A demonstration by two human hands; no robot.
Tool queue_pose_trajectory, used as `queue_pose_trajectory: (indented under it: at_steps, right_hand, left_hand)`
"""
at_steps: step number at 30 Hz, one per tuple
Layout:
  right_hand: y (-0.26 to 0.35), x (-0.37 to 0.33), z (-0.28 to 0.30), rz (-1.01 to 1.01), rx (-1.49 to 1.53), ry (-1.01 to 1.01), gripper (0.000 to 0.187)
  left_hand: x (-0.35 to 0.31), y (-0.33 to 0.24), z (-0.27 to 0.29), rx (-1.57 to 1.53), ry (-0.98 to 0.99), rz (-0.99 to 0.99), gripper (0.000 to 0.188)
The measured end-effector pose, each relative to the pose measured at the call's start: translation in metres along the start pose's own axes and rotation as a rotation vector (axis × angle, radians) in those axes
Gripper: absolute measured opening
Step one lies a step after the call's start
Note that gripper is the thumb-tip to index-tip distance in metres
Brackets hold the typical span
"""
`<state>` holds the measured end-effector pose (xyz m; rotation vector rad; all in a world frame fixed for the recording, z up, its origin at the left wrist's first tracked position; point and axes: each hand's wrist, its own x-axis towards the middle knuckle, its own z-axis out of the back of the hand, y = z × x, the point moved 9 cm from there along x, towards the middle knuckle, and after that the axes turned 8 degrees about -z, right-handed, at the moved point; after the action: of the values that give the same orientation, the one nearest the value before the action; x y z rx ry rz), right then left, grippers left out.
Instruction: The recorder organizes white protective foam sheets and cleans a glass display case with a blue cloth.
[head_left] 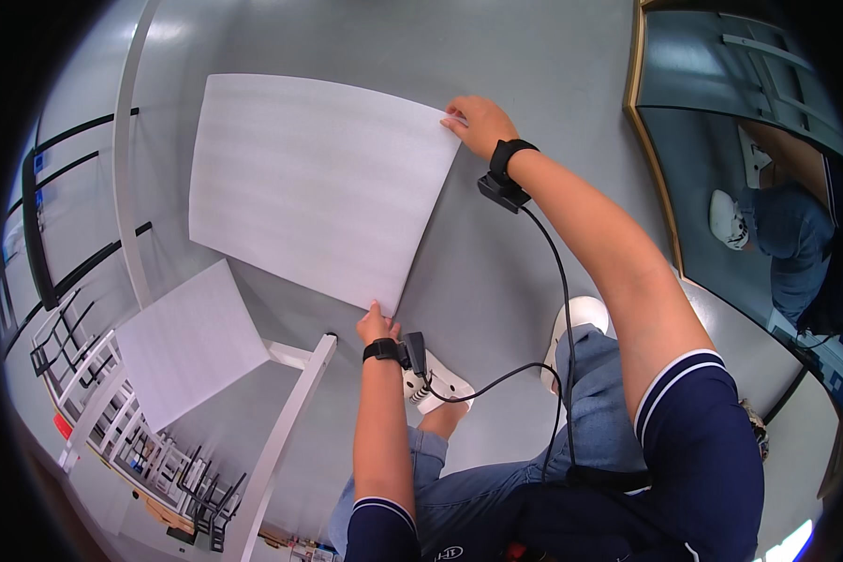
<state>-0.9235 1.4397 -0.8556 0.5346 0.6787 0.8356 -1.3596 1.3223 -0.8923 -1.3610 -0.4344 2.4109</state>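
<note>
A large white foam sheet (314, 183) lies tilted across the view in front of me. My right hand (482, 125) pinches its far right corner between thumb and fingers. At the near right corner, my left hand (377, 325) grips the edge with its thumb on top; its other fingers are partly hidden under the sheet. Both wrists wear black straps with small black boxes, joined to a black cable (564, 281). Left of the near edge, a smaller white sheet (192, 342) rests on a white frame (295, 356).
A wood-framed mirror (735, 178) stands at the right and reflects a leg and a shoe. White and black racks (173, 473) are at the lower left, and a white post (122, 159) rises at the left. My white shoes (440, 382) stand on the grey floor (534, 47).
</note>
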Motion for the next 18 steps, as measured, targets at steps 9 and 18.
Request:
queue_pose_trajectory:
  at_steps: [9,18]
  right_hand:
    - [0.020,-0.008,0.015,0.226,-0.020,-0.128,0.014]
    - [0.018,-0.001,0.011,0.117,-0.019,-0.108,0.012]
  left_hand:
    - [0.007,0.004,0.000,0.037,0.049,-0.015,0.046]
    - [0.027,0.014,0.010,0.044,0.080,-0.059,0.036]
